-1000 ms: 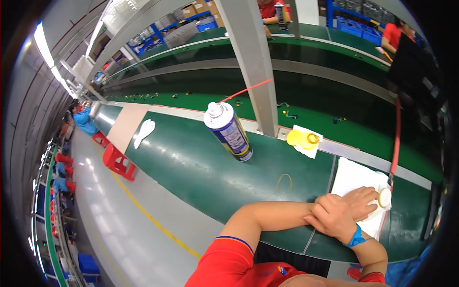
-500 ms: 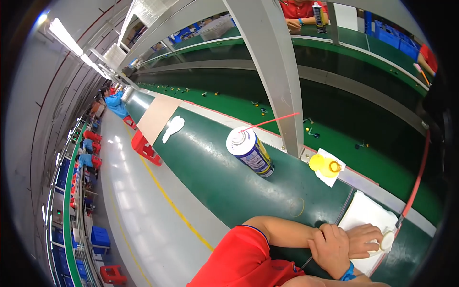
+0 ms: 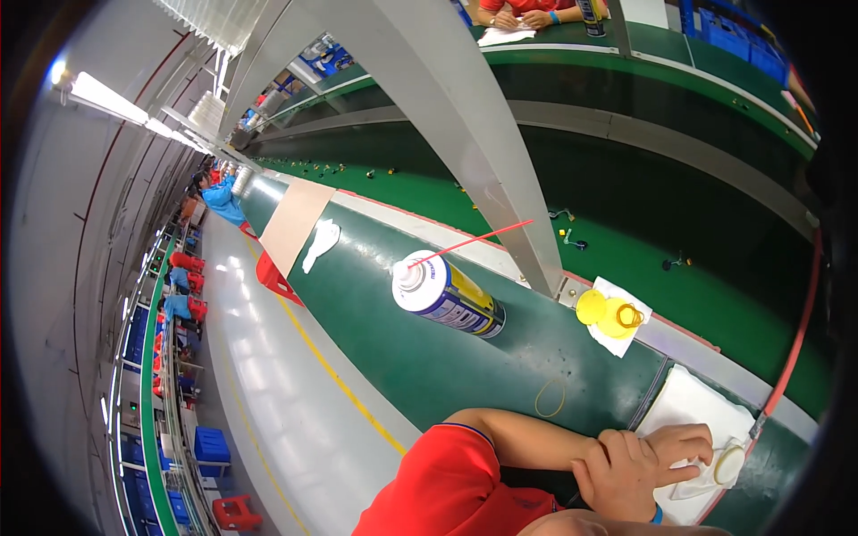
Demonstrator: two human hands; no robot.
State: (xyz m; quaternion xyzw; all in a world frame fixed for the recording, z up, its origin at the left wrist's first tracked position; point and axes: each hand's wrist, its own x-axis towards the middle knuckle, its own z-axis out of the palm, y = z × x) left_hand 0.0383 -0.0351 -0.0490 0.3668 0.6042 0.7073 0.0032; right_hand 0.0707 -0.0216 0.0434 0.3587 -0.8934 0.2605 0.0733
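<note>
1. The left hand (image 3: 672,449) lies bent-fingered over white sheets (image 3: 688,402); a white bit shows beside its thumb, but I cannot tell whether it is pinched.
2. 1 round pale disc (image 3: 729,465) lies on the sheets, just right of those fingers.
3. The right hand (image 3: 618,478) clasps the left forearm (image 3: 547,444).

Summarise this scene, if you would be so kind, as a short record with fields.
Left hand: over white sheets, beside a round white piece; grip unclear
Right hand: laid over the left forearm near the wrist
Spray can: standing on the green bench, red straw at its top
Yellow pieces: on white paper near the grey post
</note>
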